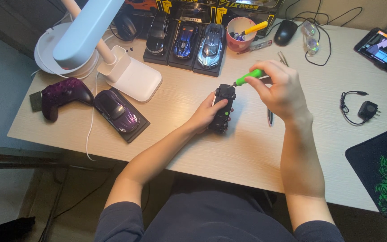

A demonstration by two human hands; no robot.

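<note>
L hand [208, 114] is gripping a small black toy car [222, 107], underside up, at mid-desk on the pale wooden desk [247, 152]; R hand [279, 87] is pinching a green-handled screwdriver [249, 77] w/ its tip touching the car's far end. Purple toy car [116, 110] on a black base and a dark purple game controller [63, 95] are sitting well to the L, near a white desk lamp [113, 67]. Three more model cars [184, 40] are lining the desk's far edge, beside a pink cup [240, 28] of tools.
</note>
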